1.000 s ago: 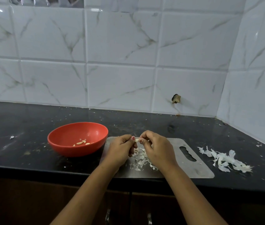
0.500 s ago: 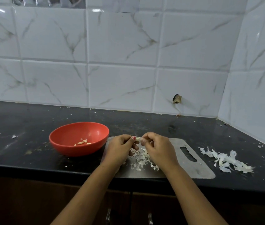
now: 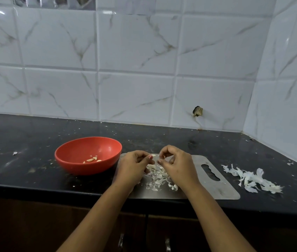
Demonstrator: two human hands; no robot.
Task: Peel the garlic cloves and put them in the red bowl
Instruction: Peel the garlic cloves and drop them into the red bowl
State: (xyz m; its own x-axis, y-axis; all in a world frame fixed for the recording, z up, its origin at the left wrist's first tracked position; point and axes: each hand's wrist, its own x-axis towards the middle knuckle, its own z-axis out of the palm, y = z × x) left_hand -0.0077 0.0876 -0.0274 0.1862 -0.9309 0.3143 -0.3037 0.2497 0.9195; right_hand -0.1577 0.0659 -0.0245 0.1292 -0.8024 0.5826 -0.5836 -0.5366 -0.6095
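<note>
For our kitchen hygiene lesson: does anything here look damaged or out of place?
Yes. A wall tile has a dark, chipped hole just above the counter. A heap of peels lies on the counter, right of the board.

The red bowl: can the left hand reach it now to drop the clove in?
Probably yes. The red bowl stands just left of the left hand, which pinches the garlic clove over the steel board; nothing stands between them, and the bowl is open on top.
</note>
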